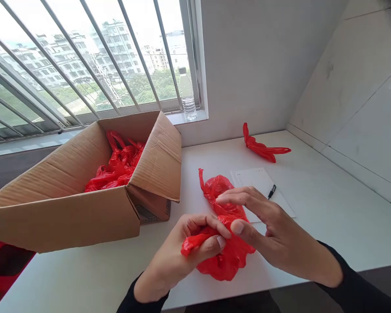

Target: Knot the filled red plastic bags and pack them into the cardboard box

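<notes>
The left hand (185, 248) is closed around a twisted end of a thin, crumpled red plastic bag (239, 250), pinching it between thumb and fingers, with a short tuft of it poking out beside the thumb. The rest of that bag spreads over the front part of the smooth white desk (94, 278). The right hand (270, 226) is held open above it, fingers extended and thumb apart; whether it touches the plastic cannot be told. Just beyond the hands lies a rounded, knotted red plastic bundle (217, 184), one tied end sticking up. Next to it are flat white sheets of paper (252, 178) with a black pen (272, 191) lying on them. Farther back, near the wall, rests a flattened red plastic bag with a knot (262, 149). To the left stands an open brown cardboard box (84, 221), holding a heap of knotted red plastic bags (122, 167). A clear plastic bottle with a dark cap (187, 95) stands upright on the white windowsill (200, 114) beside the barred window (94, 56).
</notes>
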Demonstrator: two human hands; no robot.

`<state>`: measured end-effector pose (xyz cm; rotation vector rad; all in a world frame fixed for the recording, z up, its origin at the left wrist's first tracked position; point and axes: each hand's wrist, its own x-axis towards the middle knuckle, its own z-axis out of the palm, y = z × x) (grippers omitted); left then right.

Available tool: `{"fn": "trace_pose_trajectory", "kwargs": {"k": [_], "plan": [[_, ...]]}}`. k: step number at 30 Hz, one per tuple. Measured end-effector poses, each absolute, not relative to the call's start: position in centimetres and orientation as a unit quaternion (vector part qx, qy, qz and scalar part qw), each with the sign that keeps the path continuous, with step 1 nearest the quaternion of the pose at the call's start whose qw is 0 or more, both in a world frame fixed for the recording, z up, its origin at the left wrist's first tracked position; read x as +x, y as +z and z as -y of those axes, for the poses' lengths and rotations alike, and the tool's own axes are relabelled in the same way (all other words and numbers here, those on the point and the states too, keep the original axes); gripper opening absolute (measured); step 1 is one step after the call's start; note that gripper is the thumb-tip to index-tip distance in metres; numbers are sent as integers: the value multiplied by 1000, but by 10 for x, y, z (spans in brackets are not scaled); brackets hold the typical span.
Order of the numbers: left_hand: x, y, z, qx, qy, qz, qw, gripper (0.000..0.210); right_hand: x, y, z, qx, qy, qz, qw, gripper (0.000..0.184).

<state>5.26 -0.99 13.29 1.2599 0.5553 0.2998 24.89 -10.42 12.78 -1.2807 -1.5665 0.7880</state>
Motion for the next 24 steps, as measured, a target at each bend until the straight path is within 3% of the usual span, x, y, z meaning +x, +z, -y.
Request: {"fn": "trace_pose_trajectory", "kwargs": {"k": [2,7,10,14,19,24], "plan": [[49,130,9,650,145,-245,704,6,247,117,95,-518,392,613,450,34],[44,103,7,821,273,-264,427,42,240,91,75,-515,495,543,442,37],[44,81,5,856,323,-237,327,46,239,76,68,-484,550,533,423,35],[42,70,2,873,331,-221,280,45,241,65,62,-421,602,533,419,26],[32,70,1,898,275,-230,255,54,242,68,62,-522,504,538,429,14],[2,51,12,904,227,-270,241,54,256,56,81,-600,455,515,410,13]]}}
